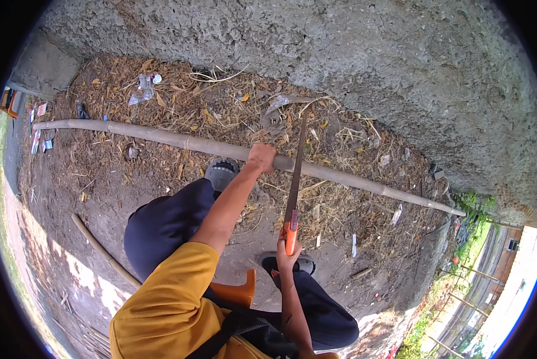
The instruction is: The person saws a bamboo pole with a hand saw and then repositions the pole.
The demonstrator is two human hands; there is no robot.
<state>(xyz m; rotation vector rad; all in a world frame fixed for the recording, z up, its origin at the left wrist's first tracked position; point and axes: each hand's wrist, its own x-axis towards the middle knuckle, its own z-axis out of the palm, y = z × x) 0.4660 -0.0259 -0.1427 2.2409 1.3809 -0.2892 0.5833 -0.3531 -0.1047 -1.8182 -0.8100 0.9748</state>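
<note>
Before me, a long pole (220,148), probably stiff and fairly light, spans leaf litter (208,116) left to right; the left hand (262,157) clasps it near mid-length, likely its steadiest hold; the right hand (288,256) grips a saw (294,190), blade across the pole.

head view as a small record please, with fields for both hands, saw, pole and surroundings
left hand: grips the pole
right hand: holds the saw by its orange handle
saw: crosses over the pole, right of the left hand; contact unclear
pole: long, runs across the view
surroundings: dry leaves on the ground, rough wall ahead
</note>
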